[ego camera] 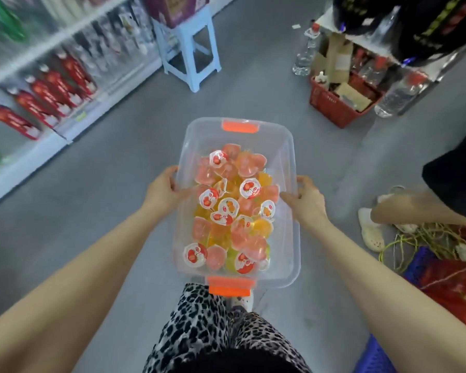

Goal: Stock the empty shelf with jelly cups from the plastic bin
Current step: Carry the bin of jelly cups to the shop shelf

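Clear plastic bin (288, 162), jelly cups (233, 208), hands (163, 191) gripping sides

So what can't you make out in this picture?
Head view:
- The empty shelf: not visible; the left shelves are motion-blurred and stocked.
- The jelly cups: lower layers in the bin hidden under the top ones, so no count.
- Labels on the red bottles: blurred.
- The other person at right: cut off by the frame edge.
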Motion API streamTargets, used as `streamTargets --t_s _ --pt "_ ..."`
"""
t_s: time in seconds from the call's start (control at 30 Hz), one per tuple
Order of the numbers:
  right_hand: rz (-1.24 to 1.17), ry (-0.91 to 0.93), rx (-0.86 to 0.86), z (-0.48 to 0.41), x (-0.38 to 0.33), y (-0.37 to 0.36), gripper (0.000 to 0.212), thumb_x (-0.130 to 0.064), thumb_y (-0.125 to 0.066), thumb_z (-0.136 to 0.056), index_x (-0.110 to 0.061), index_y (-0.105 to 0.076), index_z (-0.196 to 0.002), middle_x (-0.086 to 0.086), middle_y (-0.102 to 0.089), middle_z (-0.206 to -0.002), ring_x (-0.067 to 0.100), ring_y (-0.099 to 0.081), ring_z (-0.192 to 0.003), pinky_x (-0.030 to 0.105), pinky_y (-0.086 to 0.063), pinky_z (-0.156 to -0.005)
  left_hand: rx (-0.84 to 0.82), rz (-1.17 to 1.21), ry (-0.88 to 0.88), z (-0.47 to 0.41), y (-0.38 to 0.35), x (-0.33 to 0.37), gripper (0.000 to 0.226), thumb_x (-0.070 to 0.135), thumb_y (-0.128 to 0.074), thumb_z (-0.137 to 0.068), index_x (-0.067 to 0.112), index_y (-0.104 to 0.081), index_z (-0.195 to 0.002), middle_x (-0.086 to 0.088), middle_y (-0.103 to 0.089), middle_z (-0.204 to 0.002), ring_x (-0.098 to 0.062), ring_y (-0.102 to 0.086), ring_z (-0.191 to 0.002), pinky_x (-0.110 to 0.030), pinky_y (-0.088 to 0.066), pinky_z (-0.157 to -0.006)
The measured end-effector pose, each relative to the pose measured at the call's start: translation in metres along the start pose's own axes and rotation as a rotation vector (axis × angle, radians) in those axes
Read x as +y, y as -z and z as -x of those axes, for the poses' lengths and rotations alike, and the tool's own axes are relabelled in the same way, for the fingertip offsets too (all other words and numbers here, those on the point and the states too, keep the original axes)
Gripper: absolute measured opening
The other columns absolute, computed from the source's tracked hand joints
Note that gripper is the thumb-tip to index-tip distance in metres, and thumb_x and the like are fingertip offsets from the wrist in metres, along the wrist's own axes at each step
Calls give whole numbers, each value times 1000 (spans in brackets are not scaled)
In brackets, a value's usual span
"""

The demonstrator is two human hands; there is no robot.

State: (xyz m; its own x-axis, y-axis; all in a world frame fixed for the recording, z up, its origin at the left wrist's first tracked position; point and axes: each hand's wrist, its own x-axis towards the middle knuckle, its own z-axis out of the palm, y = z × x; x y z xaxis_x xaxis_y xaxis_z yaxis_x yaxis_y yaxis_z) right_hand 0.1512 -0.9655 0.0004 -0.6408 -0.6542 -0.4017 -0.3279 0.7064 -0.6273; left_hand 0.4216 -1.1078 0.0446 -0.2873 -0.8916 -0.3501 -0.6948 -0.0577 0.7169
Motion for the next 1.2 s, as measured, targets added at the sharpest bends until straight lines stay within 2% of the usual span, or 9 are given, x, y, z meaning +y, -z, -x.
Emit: streamTargets --t_s 0.13,0.27,0.57,0.77,0.9,0.97,1.03,1.1,1.2 --pt "12 23 -2 -91 -67 -6 57 -45 -69 -82 -22 -48 -130 2 -62 -110 30 -65 -96 51 -57 -80 30 27 11 -92 25 22 52 26 -74 -81 18 -54 -127 5 -56 -84 -7 -52 -69 -21 -38 -55" --pt "1 -4 26 -179 -128 -11 58 -42 -71 -82 -19 -50 -131 7 -62 -117 32 -65 -99 51 -56 -81 0 40 2 -197 45 47 50 25 -75 -80 17 -56 -125 -3 -64 -103 -21 -60 -85 -28 -43 -66" --pt "-41 -55 100 -364 -241 27 57 -39 -74 -80 -16 -52 -127 11 -63 -113 32 -62 -102 51 -54 -84 -61 7 -94 -420 75 160 41 29 -73 -83 19 -59 -120 0 -63 -101 -12 -55 -77 -26 -42 -62" --pt "-65 0 109 -521 -319 72 56 -33 -77 -79 -12 -54 -126 8 -63 -113 27 -60 -103 34 -47 -81 -59 22 -88 -569 74 242 44 30 -72 -83 21 -59 -124 3 -66 -104 -16 -64 -86 -24 -49 -65" --pt "-55 21 132 -620 -371 100 58 -39 -77 -77 -15 -54 -125 5 -64 -115 25 -62 -102 44 -52 -88 -37 61 -78 -662 75 300 48 32 -72 -84 20 -56 -127 2 -65 -100 -15 -63 -83 -31 -55 -70" --pt "-42 33 144 -667 -396 113 57 -41 -77 -75 -17 -55 -122 4 -66 -112 25 -63 -100 47 -52 -88 -16 61 -85 -707 76 332 46 24 -69 -87 15 -54 -129 -10 -61 -93 -22 -60 -80 -30 -49 -69" --pt "-29 28 141 -717 -423 124 54 -41 -76 -76 -19 -56 -120 3 -66 -112 25 -63 -100 47 -53 -88 -4 59 -90 -754 78 361 47 20 -68 -88 12 -53 -132 -24 -61 -105 -30 -60 -85 -32 -46 -66" --pt "-16 24 149 -770 -450 132 53 -38 -76 -77 -19 -55 -122 4 -65 -115 27 -62 -103 48 -52 -90 8 80 -99 -811 80 383 48 21 -69 -87 11 -53 -131 -19 -64 -103 -18 -56 -71 -29 -42 -60" --pt "-34 24 165 -842 -489 141 52 -34 -75 -80 -19 -54 -125 -1 -61 -113 24 -62 -103 43 -52 -89 4 89 -111 -897 84 413 47 22 -70 -86 12 -55 -130 4 -55 -75 -2 -49 -60 -23 -46 -55"
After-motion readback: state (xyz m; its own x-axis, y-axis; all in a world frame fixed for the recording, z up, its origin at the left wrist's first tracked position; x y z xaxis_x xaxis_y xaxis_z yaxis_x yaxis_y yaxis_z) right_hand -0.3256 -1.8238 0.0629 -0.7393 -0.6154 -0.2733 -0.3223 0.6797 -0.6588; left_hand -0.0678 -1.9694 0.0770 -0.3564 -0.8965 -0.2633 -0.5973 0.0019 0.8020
